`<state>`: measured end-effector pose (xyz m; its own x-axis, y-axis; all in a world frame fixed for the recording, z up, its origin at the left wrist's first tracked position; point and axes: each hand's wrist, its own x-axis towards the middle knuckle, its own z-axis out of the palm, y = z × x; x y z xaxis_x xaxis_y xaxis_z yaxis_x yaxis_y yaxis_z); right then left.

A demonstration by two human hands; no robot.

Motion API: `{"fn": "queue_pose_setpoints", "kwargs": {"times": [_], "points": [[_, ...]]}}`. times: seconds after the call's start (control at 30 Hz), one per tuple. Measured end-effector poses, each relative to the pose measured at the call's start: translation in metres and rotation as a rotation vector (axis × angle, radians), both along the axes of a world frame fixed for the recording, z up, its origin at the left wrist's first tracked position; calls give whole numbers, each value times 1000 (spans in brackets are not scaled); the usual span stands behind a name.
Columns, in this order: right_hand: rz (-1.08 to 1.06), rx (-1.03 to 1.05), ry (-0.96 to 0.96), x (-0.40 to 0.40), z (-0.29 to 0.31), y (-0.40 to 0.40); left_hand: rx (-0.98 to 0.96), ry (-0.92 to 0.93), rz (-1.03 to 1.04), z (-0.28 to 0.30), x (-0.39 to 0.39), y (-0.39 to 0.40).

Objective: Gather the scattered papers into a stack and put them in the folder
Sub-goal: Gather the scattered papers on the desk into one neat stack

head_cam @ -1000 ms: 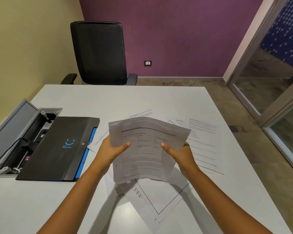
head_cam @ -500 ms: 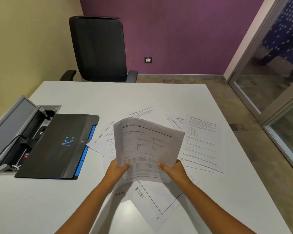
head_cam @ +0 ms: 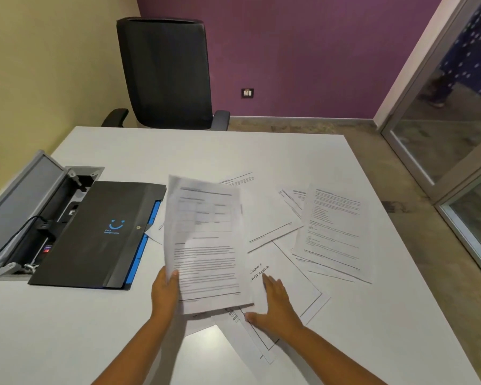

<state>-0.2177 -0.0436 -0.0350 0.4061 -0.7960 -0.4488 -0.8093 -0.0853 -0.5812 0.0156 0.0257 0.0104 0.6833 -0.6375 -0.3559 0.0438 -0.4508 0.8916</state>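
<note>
Here, the white desk (head_cam: 95,329) fills most of your view, with a black office chair (head_cam: 164,73) pushed up to its far edge. On the desk's left side an open grey cable hatch (head_cam: 25,201) shows plugs and a black cord, and the black folder (head_cam: 95,234) with a blue smile mark lies closed partly over it, its blue inner edge showing along the right side. The scattered papers (head_cam: 333,226) lie right of the folder: a printed sheet toward the right edge, others overlapping beneath it, and a framed sheet reading "Chapter 4" nearer you. Your left hand (head_cam: 165,293) holds a small sheaf of papers (head_cam: 206,240) raised off the desk, tilted upright, just right of the folder; its grip is a pinch at the sheaf's lower left edge, thumb on the front. Your right hand (head_cam: 275,307) lies flat, fingers straight and spread, pressing on the "Chapter 4" sheet (head_cam: 289,273), holding nothing in its grip.
</note>
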Motion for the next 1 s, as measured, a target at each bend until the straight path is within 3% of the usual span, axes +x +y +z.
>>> {"fn": "queue_pose_setpoints", "kwargs": {"times": [0.17, 0.4, 0.57, 0.8, 1.0], "points": [[200, -137, 181, -17, -11, -3, 102, -12, 63, -17, 29, 35], [190, -124, 197, -43, -1, -27, 306, -32, 63, -42, 60, 72], [51, -70, 48, -50, 8, -32, 327, -83, 78, -35, 59, 67], [-108, -82, 5, -70, 12, -33, 226, -131, 8, -26, 51, 64], [-217, -225, 219, -89, 22, -46, 221, -142, 26, -28, 49, 59]]}}
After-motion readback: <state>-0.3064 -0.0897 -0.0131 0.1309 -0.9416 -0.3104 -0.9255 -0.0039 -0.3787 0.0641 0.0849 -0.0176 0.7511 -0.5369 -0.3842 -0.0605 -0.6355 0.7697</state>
